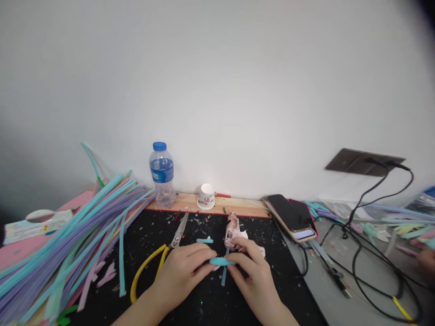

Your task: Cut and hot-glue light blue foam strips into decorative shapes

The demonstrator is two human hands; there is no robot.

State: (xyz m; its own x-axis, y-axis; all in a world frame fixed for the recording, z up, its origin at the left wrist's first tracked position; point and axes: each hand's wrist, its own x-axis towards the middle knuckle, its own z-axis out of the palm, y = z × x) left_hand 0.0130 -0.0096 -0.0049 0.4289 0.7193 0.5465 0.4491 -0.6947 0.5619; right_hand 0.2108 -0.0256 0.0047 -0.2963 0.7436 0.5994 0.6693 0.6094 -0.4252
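A short turquoise pipe cleaner piece [221,261] is pinched at its left end by the thumb and fingers of my left hand [188,268]. My right hand [253,269] grips its other end. Just behind my right fingers lies a pale pink glue gun [232,228], and a translucent glue stick [223,277] shows below the turquoise piece. Another small turquoise piece [205,241] rests on the black mat [204,308] beyond my left hand. Yellow-handled scissors [177,236] lie left of that hand, partly covered by it.
A big pile of pastel pipe cleaners [84,240] spreads on the left. Along the wall stand a water bottle [162,174] and a paper cup [206,197]. On the right are phones [288,213], black cables [355,267] and another person's hand [427,261] at the edge.
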